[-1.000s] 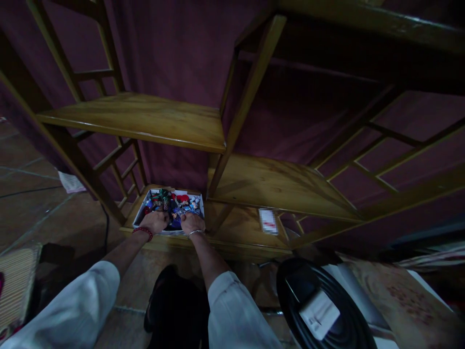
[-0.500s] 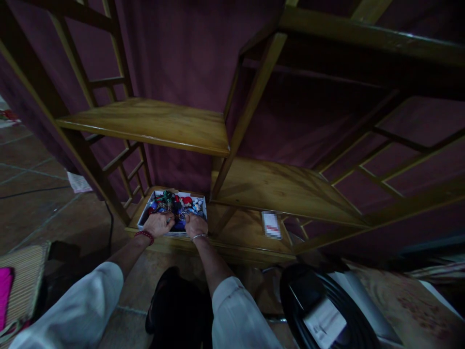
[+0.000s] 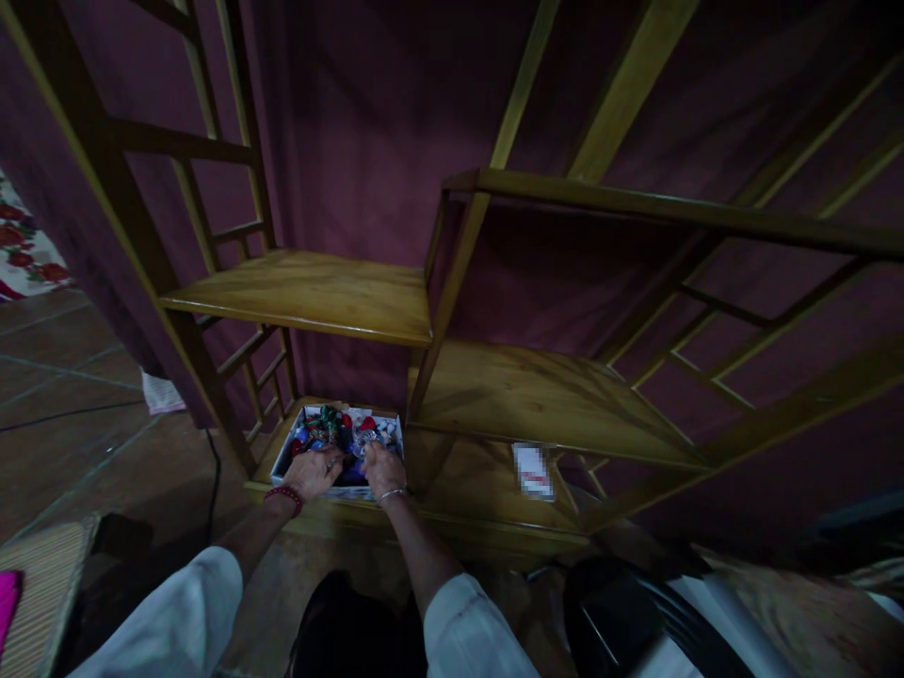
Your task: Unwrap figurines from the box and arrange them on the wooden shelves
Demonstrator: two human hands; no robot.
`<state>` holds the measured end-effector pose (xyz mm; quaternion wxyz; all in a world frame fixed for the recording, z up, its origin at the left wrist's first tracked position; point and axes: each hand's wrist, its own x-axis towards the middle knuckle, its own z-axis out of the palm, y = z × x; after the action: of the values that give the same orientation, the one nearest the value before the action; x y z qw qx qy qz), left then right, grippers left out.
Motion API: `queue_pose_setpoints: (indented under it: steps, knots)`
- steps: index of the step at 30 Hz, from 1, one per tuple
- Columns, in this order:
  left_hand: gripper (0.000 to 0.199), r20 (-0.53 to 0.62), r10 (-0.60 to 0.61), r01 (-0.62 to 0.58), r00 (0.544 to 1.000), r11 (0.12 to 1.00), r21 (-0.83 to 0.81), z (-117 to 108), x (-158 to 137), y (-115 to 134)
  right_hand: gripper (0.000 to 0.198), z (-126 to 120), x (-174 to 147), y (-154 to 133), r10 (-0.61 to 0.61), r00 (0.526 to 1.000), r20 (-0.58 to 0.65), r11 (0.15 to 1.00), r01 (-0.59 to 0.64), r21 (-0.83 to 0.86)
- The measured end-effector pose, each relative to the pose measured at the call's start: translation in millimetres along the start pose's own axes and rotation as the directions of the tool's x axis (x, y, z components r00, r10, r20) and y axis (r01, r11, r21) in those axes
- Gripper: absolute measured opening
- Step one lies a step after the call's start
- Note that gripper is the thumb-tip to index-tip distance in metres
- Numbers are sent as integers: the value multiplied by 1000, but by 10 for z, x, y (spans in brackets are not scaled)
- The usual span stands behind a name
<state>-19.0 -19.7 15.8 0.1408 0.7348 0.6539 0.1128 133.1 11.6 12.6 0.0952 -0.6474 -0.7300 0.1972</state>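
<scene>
A shallow white box sits on the lowest shelf, filled with small colourful trinkets in green, blue, red and white. Over its front left part is my left hand, with a red beaded bracelet at the wrist. Its fingers are curled together, and what lies in them is hidden. My right hand, wearing a silvery bangle, is closed inside the right half of the box. A clear, shiny piece lies against its fingertips; I cannot tell whether it is gripped.
Wooden shelves rise around the box, one board directly above it. A white packet lies on the lowest shelf to the right. A black coiled item stands at lower right. A woven-topped seat is at lower left, near a dark cable.
My view has tilted up, so the shelves and box appear lower. Both hands stay in the box, and a clear shiny piece now shows more plainly by the right fingertips.
</scene>
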Motion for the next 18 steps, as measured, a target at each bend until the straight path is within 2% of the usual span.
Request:
queue_pose_setpoints:
  steps: [4,9,15,18]
  knots:
    - [32,-96,-91,70,991,977,-202,-10,-14,176,33,-29,-11,-60,-41,996,-75,996,47,75]
    - [36,-161,-234,128,959,863,-488,-71,-86,424,34,-88,-112,-171,-43,987,-153,989,64,136]
    - [38,-259,-297,37,919,719,-694,-129,-284,584,35,-219,-429,-254,-56,974,-219,977,99,191]
    - [40,-266,-325,5,907,642,-767,-112,-416,646,35,-277,-651,-286,-47,966,-254,970,105,220]
